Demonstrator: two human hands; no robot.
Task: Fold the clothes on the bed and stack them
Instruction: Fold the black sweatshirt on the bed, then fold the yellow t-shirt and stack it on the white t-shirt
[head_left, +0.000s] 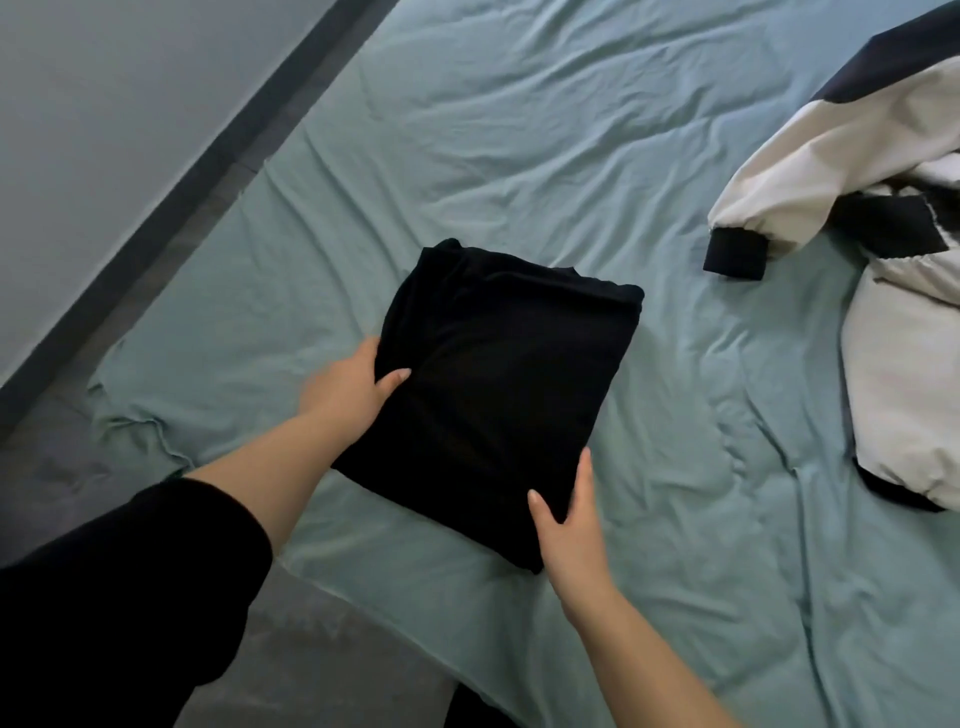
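Nearest us, our black sleeve (114, 597) covers the left upper arm. Our right hand (569, 525) grips the near corner of the folded black garment (498, 379), thumb on top and fingers hidden beneath. Our left hand (348, 387) pinches its left edge the same way. The garment sits mid-bed on the wrinkled green sheet (519, 130). Farther right, well apart, lies an unfolded white-and-black jacket (883, 322).

Matt black cloth, soft and folded flat, forms the garment (498, 384) on a bed (519, 156) dressed in a wrinkled, matt teal cotton-like sheet; right of the garment, a jacket (831, 171) shows smooth cream fabric with faint sheen and dark ribbed cuffs.
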